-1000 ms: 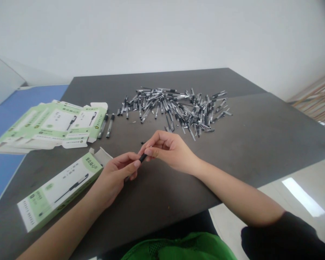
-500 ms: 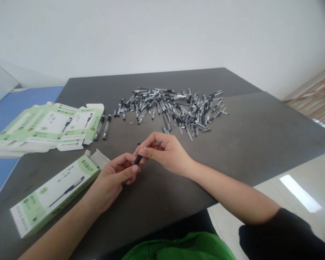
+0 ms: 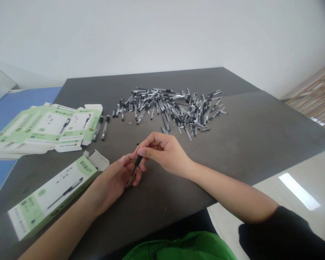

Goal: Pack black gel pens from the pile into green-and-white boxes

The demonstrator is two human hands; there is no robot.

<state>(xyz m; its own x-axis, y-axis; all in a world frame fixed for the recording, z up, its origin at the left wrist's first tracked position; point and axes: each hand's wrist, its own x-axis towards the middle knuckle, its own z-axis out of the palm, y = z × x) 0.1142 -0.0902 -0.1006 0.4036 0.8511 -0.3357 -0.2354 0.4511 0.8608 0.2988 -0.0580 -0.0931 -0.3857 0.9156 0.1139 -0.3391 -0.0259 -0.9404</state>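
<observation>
A large dark grey table with a smooth, matte top fills the middle of the view, and behind it stands a plain white wall. On the left side there is a blue surface below the table edge, and on the right side is a shiny pale floor. A striped woven thing is at the far right, but I cannot tell what it is.

On the table lies a loose pile of pens, with grey and black bodies crossing each other in all directions. Left of the pile are flat green-and-white cardboard box sheets, and two single pens lie just beside them. A closed printed box with an open end flap lies near the left hand.

This left hand is relaxed and half open, with the fingers lightly curved, and it touches the lower part of the black pen. The right hand is grasping the top of the same pen between its thumb and fingers. The pen is tilted between both hands, above the table, and its thin tip points down and to the left.
</observation>
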